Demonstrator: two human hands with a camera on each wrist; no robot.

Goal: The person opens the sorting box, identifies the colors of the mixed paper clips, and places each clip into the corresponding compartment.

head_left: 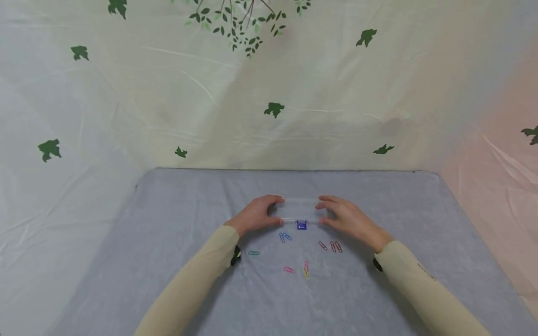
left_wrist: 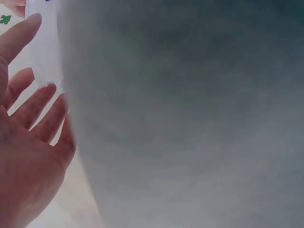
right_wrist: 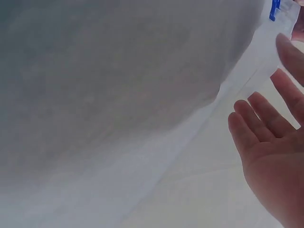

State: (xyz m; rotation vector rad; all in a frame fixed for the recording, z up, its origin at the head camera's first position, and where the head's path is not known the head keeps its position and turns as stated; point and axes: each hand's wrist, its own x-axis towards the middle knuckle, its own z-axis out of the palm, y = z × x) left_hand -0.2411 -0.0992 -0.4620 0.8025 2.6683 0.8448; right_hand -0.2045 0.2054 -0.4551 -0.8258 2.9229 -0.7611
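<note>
A clear plastic box (head_left: 300,208) with a blue latch (head_left: 301,225) on its near side sits between the two hands, over the grey cloth. At its left end, the left hand (head_left: 259,213) holds it, thumb along the near edge and fingers along the far one. Opposite, the right hand (head_left: 352,221) holds the right end in the same way. In the left wrist view, the box (left_wrist: 43,52) lies between thumb and fingers; the right wrist view shows the blue latch (right_wrist: 274,9) beyond the thumb. The inside of the box is hard to make out.
Nearer the person lie loose paper clips: blue ones (head_left: 285,237), a green one (head_left: 254,253), red ones (head_left: 336,247), pink ones (head_left: 288,269) and a yellow one (head_left: 306,273). Behind the cloth-covered table (head_left: 193,196) hangs a pale curtain (head_left: 336,126) with green leaf prints.
</note>
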